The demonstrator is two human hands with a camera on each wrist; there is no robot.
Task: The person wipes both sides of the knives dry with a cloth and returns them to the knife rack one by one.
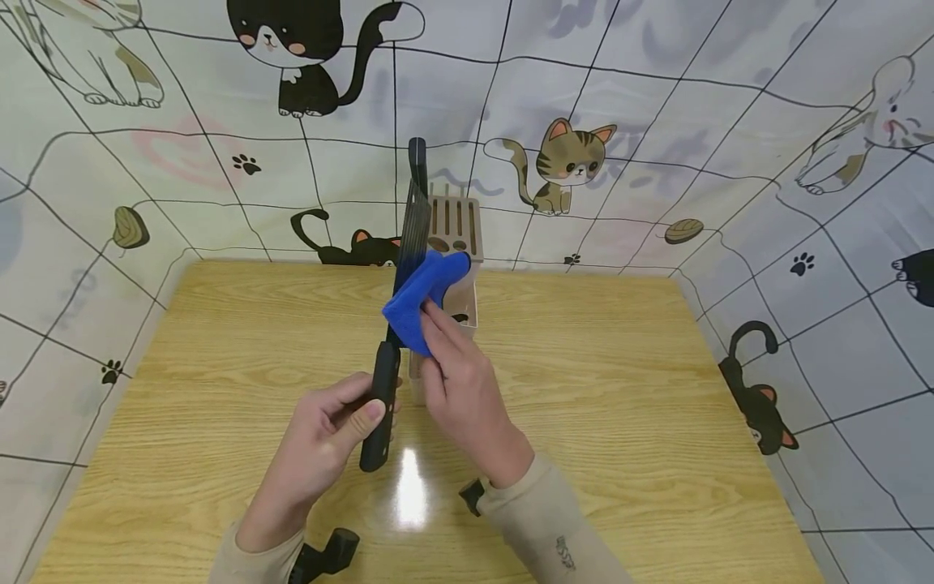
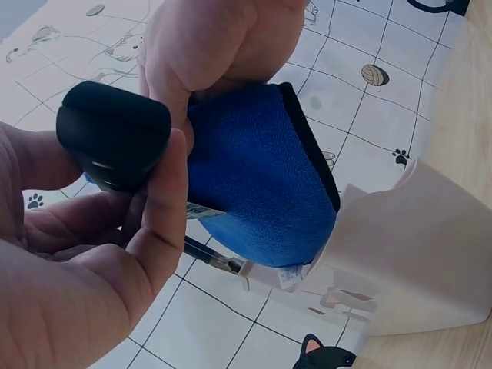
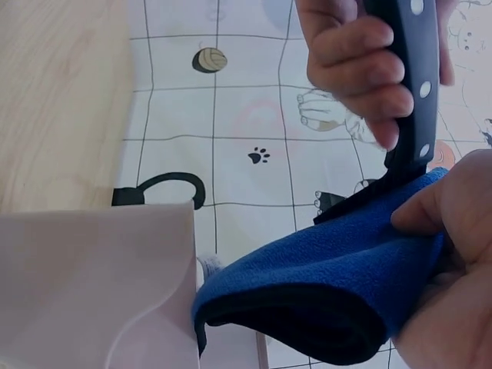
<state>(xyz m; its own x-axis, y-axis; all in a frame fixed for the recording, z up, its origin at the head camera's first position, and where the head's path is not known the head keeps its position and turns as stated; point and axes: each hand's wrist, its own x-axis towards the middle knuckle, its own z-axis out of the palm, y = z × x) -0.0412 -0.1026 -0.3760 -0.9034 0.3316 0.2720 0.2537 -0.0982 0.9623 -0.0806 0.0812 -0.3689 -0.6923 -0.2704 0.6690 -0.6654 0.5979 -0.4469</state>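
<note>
A kitchen knife (image 1: 381, 405) with a black riveted handle points up and away from me. My left hand (image 1: 321, 434) grips its handle, thumb on the near side. The dark blade (image 1: 414, 223) rises past a blue cloth (image 1: 416, 296) edged in black. My right hand (image 1: 467, 381) pinches this cloth against the blade, covering part of it. In the right wrist view, a short stretch of blade shows between the handle (image 3: 419, 92) and the cloth (image 3: 330, 261). The left wrist view shows the handle's butt end (image 2: 115, 134) close up.
Just behind the cloth stands a pale beige knife holder (image 1: 470, 243) with slots and round holes on top. A black handle (image 1: 417, 158) shows beyond the blade tip. Wood-grain table (image 1: 584, 405) lies below, with a cat-print sheet (image 1: 452, 97) behind and at both sides.
</note>
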